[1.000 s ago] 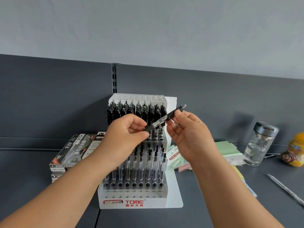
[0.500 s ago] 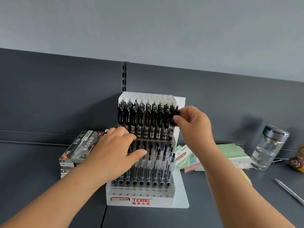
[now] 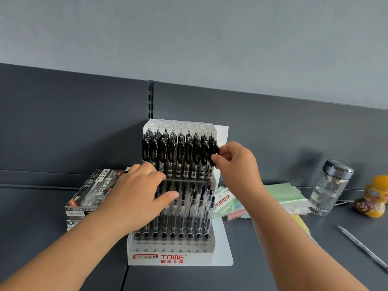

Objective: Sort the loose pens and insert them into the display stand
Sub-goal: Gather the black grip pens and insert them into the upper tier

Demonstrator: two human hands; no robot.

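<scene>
A clear tiered display stand [image 3: 172, 258] marked TOME sits in the middle of the grey shelf. Its upper tier holds a row of black pens [image 3: 180, 156]; the lower tier holds thinner clear pens [image 3: 195, 206]. My right hand [image 3: 237, 164] pinches the top of the rightmost black pen [image 3: 214, 153], which stands upright in the upper row. My left hand [image 3: 138, 192] rests with relaxed fingers against the left of the stand, over the lower tier, holding nothing. A loose clear pen [image 3: 363, 247] lies at the far right on the shelf.
Stacked pen boxes [image 3: 92, 190] lie left of the stand. Sticky notes and green and yellow pads [image 3: 281, 194] lie to its right. Further right stand a glass bottle [image 3: 329, 187] and a yellow figure jar [image 3: 373, 196]. A dark back panel rises behind.
A second ago both hands held a black pen slanted in front of the stand. Now it stands in the upper row's right end, and my left hand has dropped onto the stand.
</scene>
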